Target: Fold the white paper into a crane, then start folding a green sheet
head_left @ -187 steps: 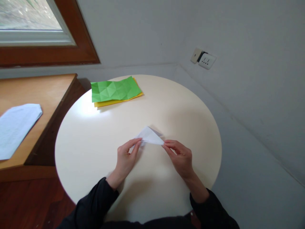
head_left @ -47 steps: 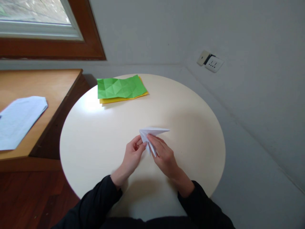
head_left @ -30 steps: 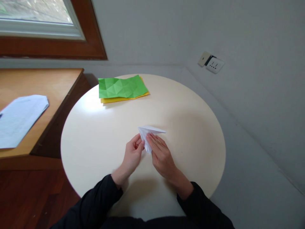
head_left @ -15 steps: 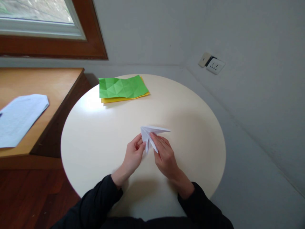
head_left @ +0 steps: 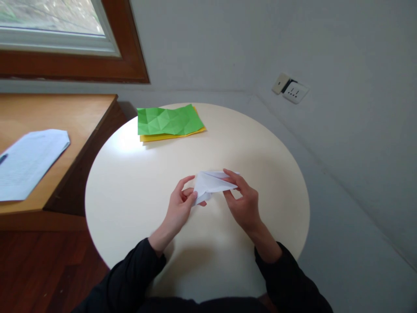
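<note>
A folded white paper [head_left: 211,182] with pointed flaps is held between both hands, above the middle of the round table. Its left, broader end is pinched by my left hand [head_left: 180,202], thumb on top and some fingers underneath. At the other end, my right hand [head_left: 243,200] grips the narrow points, with its index finger over the upper flap and the thumb below. Parts of the tips are hidden behind the right fingers.
On the far left of the round white table [head_left: 130,182] lies a creased green sheet [head_left: 169,121] on top of a yellow sheet [head_left: 156,138]. A wooden desk [head_left: 58,108] to the left carries printed papers [head_left: 32,161] and a dark pen [head_left: 3,158]. A wall socket [head_left: 295,91] is at right.
My right hand has moved from the paper's lower flaps to the points at its right. The folded paper has turned, and its flaps now lie closer together, pointing right.
</note>
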A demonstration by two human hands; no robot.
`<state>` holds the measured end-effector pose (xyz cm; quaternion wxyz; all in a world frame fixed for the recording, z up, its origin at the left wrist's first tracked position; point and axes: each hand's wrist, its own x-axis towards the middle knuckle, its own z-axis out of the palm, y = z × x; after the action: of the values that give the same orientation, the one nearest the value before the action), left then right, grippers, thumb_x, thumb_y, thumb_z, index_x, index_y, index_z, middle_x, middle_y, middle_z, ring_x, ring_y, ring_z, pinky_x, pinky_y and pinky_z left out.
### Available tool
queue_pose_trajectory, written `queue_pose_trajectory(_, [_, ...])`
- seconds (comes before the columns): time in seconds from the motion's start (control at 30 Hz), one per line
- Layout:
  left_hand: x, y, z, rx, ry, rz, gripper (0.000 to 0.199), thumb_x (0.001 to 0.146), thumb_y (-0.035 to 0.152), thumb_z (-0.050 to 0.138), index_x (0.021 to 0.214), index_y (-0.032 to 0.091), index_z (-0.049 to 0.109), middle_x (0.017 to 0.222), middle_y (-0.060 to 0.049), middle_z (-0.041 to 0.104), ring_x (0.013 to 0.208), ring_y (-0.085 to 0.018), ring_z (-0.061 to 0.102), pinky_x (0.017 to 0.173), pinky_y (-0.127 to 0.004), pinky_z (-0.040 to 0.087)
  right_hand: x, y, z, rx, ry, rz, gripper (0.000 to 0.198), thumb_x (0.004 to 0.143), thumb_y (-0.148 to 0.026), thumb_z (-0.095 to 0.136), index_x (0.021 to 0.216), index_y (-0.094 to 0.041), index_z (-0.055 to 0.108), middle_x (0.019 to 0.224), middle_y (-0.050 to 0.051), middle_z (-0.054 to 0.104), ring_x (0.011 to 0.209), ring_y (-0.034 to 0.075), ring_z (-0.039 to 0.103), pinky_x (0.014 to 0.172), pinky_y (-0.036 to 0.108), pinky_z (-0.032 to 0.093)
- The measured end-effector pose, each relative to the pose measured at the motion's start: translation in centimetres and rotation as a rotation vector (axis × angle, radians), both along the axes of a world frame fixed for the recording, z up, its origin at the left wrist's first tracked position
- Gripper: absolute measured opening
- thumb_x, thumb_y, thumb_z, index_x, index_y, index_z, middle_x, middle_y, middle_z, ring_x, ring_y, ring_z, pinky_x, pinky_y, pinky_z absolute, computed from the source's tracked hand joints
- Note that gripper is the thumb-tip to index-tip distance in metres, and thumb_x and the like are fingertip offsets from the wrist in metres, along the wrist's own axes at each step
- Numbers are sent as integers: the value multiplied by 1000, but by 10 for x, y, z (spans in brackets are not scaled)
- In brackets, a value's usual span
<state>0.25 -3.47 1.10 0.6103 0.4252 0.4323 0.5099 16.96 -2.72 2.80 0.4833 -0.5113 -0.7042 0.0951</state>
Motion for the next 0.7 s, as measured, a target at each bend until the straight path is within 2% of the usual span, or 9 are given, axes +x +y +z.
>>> queue_pose_trajectory(0.13, [-3,2,9,66,28,6,53,78,35,61,123,16,39,63,3,64,59,-14,63,67,-29,47,-2,4,9,-85,83,5,37,76,-14,54,111,-22,59,95,4,71,74,16,67,66,29,56])
queue_pose_trajectory(0.27, [-7,8,22,148,82,11,43,78,41,61,112,18,49,74,-1,65,64,-14,62,63,-27,48,-4,11,21,-194,162,16,35,75,-19,55,111,-20,59,79,2,69,61,15,66,59,29,55])
queue_pose_trajectory(0.33, [-9,12,30,217,166,2,37,76,42,62,103,17,55,80,-3,65,65,-13,59,59,-25,46,-4,16,28,-240,226,44,36,75,-19,54,111,-19,58,71,1,67,59,15,66,57,29,55])
queue_pose_trajectory(0.43, [-12,18,39,306,352,-6,33,74,38,65,98,16,61,77,-3,62,59,-10,51,53,-23,42,-4,25,37,-307,329,106,37,72,-17,54,109,-19,57,68,-1,66,58,15,66,55,27,54])
queue_pose_trajectory(0.53, [-16,25,46,368,479,-20,28,74,34,64,95,15,65,88,-6,64,59,-9,49,57,-25,45,-3,32,42,-389,419,159,38,68,-16,53,105,-17,57,65,-1,65,53,15,65,48,24,50])
queue_pose_trajectory(0.7, [-21,31,54,355,615,-63,32,75,39,61,99,17,66,115,-12,61,81,-16,59,74,-32,51,-3,42,40,-533,551,206,34,64,-17,49,98,-14,56,49,-3,61,47,16,64,43,21,43])
